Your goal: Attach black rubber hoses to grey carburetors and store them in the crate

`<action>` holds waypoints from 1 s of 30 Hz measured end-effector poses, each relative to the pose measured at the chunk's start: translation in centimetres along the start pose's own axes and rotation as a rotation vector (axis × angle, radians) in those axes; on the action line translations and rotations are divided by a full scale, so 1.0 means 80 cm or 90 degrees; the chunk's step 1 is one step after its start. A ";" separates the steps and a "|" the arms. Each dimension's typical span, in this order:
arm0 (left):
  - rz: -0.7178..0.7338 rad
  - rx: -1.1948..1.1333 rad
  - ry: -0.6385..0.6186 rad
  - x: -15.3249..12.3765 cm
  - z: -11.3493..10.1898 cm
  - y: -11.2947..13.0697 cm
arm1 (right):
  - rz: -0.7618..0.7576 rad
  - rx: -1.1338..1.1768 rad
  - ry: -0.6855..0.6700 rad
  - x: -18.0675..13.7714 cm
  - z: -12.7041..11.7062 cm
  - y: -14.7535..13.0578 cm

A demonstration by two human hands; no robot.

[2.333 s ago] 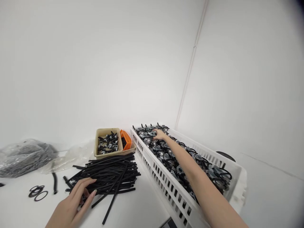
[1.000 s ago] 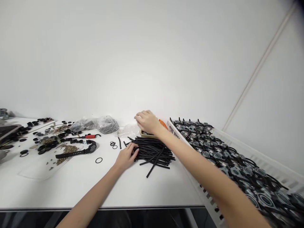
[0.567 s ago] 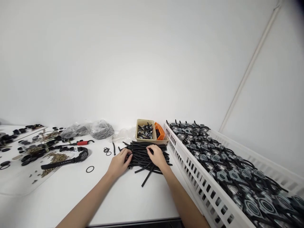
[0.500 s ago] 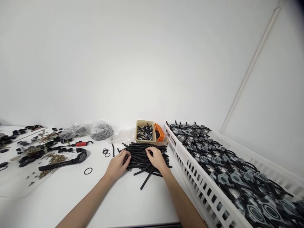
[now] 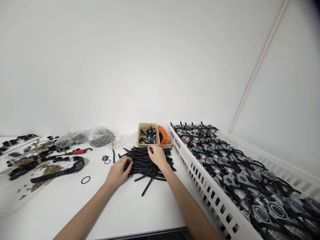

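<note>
A pile of short black rubber tubes [image 5: 146, 164] lies on the white table [image 5: 120, 210]. My left hand [image 5: 117, 171] is at the pile's left end, its fingers curled round the tube ends. My right hand [image 5: 156, 156] lies on top of the pile near its far side, fingertips pinched on a tube. One loose tube [image 5: 147, 186] sticks out toward me. Behind the pile stands a beige tray [image 5: 139, 133] of small metal fittings, with an orange basket [image 5: 165, 134] beside it.
A long white slotted crate [image 5: 200, 175] full of grey metal parts with black hoses [image 5: 232, 170] fills the right side. At the left lie black O-rings [image 5: 85, 180], a black watch [image 5: 75, 165], plastic bags [image 5: 100, 136], a red-handled tool [image 5: 78, 151] and scattered small parts.
My right hand left the white crate, passed over the beige tray and came down on the tube pile. My left hand stayed at the pile's left end. The view swung left.
</note>
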State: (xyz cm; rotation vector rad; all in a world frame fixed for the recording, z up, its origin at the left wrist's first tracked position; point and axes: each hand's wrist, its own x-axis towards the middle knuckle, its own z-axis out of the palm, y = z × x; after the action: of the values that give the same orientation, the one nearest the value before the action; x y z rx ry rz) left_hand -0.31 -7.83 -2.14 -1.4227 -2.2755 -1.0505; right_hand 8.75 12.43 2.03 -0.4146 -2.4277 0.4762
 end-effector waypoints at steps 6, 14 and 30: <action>0.069 0.026 0.009 0.001 -0.001 -0.002 | 0.118 -0.075 -0.059 0.093 0.025 -0.005; 0.109 0.055 0.031 0.005 -0.004 -0.007 | 0.224 -0.046 -0.063 0.131 0.057 0.007; 0.072 0.019 0.053 0.005 -0.011 -0.005 | 0.102 0.383 0.155 0.027 -0.007 -0.002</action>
State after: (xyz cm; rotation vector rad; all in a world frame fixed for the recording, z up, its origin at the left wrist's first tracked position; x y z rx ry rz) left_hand -0.93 -8.29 -1.47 -1.4479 -2.1178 -1.0172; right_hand 7.47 13.27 3.65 -0.3731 -1.9054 1.1139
